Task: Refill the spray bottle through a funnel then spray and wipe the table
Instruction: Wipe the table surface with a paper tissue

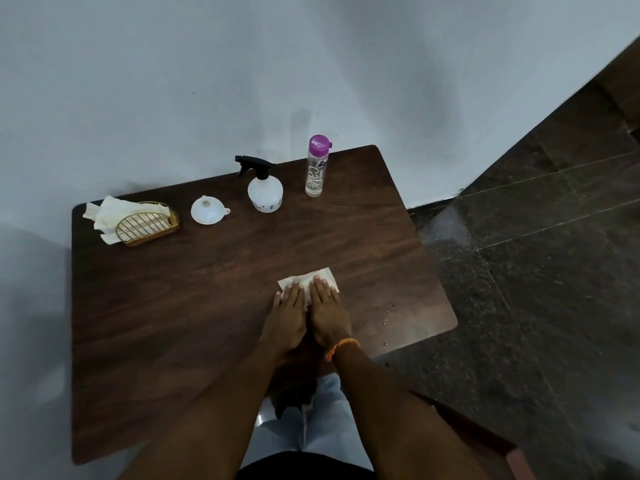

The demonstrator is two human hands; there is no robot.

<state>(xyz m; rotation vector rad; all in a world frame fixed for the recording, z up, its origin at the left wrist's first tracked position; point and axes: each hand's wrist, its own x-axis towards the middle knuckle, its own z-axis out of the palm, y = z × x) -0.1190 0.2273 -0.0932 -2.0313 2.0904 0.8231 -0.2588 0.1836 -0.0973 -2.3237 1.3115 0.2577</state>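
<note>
I see a dark brown wood-grain table [173, 323], a white spray bottle [265, 194] with black head, a purple bottle cap [319, 143].

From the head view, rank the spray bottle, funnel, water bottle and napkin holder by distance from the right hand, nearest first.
Measured from the right hand:
1. Spray bottle, straight ahead near the wall, and water bottle, ahead and slightly right: too close to call.
2. Funnel, ahead and to the left.
3. Napkin holder, far left corner.
</note>
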